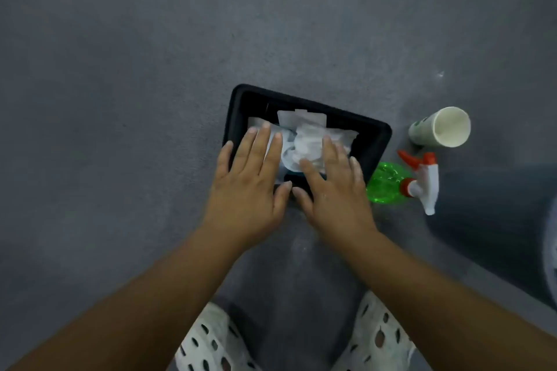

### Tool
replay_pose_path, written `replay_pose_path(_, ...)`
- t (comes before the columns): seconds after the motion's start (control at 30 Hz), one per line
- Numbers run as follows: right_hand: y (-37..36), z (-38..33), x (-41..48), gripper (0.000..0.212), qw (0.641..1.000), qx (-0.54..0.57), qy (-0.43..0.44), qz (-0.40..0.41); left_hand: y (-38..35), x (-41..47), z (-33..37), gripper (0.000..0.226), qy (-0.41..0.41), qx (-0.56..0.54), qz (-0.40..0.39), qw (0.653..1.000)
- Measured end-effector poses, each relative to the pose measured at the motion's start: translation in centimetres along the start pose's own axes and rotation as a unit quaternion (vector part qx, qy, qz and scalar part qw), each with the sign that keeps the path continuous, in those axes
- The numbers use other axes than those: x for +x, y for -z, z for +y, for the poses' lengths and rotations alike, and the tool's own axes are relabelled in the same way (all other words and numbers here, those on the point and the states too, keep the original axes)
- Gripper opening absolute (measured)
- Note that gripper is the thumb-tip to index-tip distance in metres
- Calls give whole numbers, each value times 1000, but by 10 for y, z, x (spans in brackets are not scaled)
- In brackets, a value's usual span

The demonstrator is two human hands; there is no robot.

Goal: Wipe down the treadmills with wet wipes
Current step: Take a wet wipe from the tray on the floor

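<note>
1. Head view looks straight down at the grey floor (120, 69); no treadmill is identifiable in frame.
2. Wet wipes pack (307, 135) lies in a black tray (375, 137) on the floor, flap apparently open, with white sheet bunched at the opening.
3. Left hand (253, 172): fingers straight and spread, flat on the left part of the pack, gripping nothing.
4. Right hand (334, 187): fingers straight, lying over the bunched sheet. I see no pinch.
5. Progress, my read: supply stage only. No wipe is out of the pack, and no wiping shows. All treadmill surfaces are left to do.
6. Just right of the tray: a green spray bottle (388, 184) with a white and orange trigger lies on its side, and a paper cup (440, 126) lies on its side.
7. 2 white perforated shoes (211, 340) at the bottom edge.
8. Writing: the cup carries green print, too blurred to read. No label is legible on the pack or bottle, and no brand is identifiable.
</note>
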State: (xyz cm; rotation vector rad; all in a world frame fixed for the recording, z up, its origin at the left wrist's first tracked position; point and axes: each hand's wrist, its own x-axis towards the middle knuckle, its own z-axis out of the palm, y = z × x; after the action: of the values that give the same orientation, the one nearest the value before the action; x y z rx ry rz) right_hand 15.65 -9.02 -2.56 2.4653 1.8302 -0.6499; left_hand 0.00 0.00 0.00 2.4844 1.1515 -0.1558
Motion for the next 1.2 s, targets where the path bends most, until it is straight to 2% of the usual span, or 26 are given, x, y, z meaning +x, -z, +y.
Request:
replay_pose_path(0.13, -12, 9, 8, 71, 998, -50, -13, -34, -16, 5, 2, 73, -11, 15, 4, 1000)
replay_pose_path(0.37, -7, 9, 7, 68, 999, -45, -10, -19, -13, 8, 11, 73, -15, 37, 10, 999)
replay_pose_path(0.63, -13, 17, 15, 70, 995, -34, -5, -89, -32, 10, 8, 73, -4, 41, -7, 999)
replay_pose_path(0.8, -2, 16, 1, 75, 999, -29, -10, -36, -21, 3, 13, 73, -5, 41, -5, 999)
replay_pose_path(1.0, 87, -8, -46, 81, 999, -34, -5, -3, 68, -25, 44, 73, -8, 46, 1, 999)
replay_pose_path(1.2, 242, -45, -95, 83, 999, -27, 3, 39, 221, -59, 93, 74, -18, 32, 17, 999)
